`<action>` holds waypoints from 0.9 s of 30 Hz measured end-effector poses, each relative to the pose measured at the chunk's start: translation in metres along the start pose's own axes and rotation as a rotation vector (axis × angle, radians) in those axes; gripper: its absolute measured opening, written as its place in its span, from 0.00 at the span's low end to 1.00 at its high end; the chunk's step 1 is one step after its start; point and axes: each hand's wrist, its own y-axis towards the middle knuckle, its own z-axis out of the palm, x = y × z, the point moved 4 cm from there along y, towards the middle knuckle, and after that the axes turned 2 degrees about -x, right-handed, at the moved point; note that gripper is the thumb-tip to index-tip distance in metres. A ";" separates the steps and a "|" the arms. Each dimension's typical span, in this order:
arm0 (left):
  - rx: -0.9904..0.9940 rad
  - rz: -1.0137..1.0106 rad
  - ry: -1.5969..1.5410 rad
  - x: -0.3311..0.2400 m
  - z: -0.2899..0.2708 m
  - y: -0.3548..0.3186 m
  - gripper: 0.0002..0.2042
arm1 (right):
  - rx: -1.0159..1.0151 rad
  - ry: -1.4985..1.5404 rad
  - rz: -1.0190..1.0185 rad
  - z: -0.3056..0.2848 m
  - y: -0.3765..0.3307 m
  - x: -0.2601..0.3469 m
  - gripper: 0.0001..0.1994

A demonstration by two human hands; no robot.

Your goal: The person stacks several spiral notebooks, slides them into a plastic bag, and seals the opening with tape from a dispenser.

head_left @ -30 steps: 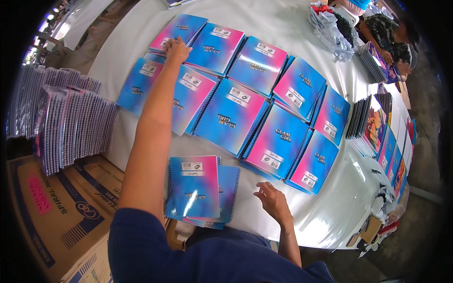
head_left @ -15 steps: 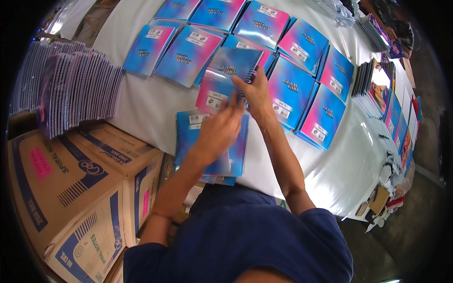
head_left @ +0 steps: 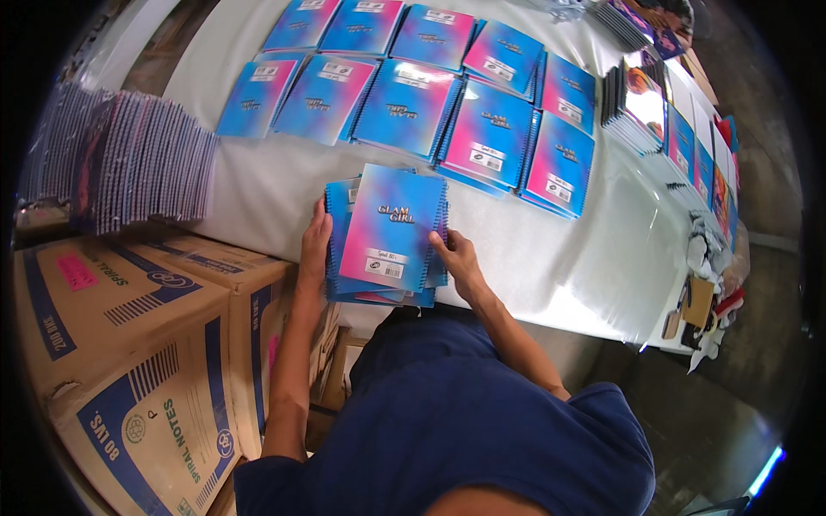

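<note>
A small stack of blue-and-pink spiral notebooks lies at the table's near edge in front of me, its top spiral notebook [head_left: 391,228] set slightly askew on the ones below. My left hand [head_left: 317,241] holds the stack's left side, fingers along the edge. On the other side my right hand [head_left: 459,262] grips the wire-bound edge, its thumb on the top cover. The fingertips under the notebooks are hidden. Beyond the stack, two rows of matching notebooks [head_left: 404,103] lie in piles, some with their covers turned the other way round.
Bundled spiral notebooks [head_left: 155,159] stand on edge at the left. Below them are large cardboard boxes [head_left: 129,310]. More notebook piles [head_left: 641,103] line the right side of the white-covered table [head_left: 508,258]. Crumpled plastic and small items [head_left: 705,258] lie at its right edge.
The notebook both hands held above the far piles has come down onto the near stack. My hands have parted to the stack's two sides. The view has shifted slightly.
</note>
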 end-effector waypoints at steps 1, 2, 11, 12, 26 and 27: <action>0.073 -0.046 -0.344 -0.011 0.008 -0.007 0.30 | 0.018 0.032 0.120 0.003 0.000 -0.003 0.32; 0.032 -0.054 -0.466 -0.011 0.013 -0.009 0.29 | 0.051 0.098 0.146 0.003 -0.001 0.000 0.32; 0.275 -0.315 -0.406 -0.035 0.057 -0.024 0.25 | 0.154 0.282 0.178 -0.014 -0.018 0.025 0.31; 0.293 -0.243 -0.352 -0.048 0.065 -0.030 0.25 | 0.148 0.326 0.108 -0.018 -0.022 0.024 0.30; 0.514 0.335 -0.204 -0.081 0.124 0.004 0.50 | 0.030 0.089 -0.524 -0.073 -0.034 0.064 0.37; 0.493 0.359 -0.242 -0.081 0.130 0.002 0.50 | 0.017 0.117 -0.515 -0.074 -0.033 0.063 0.37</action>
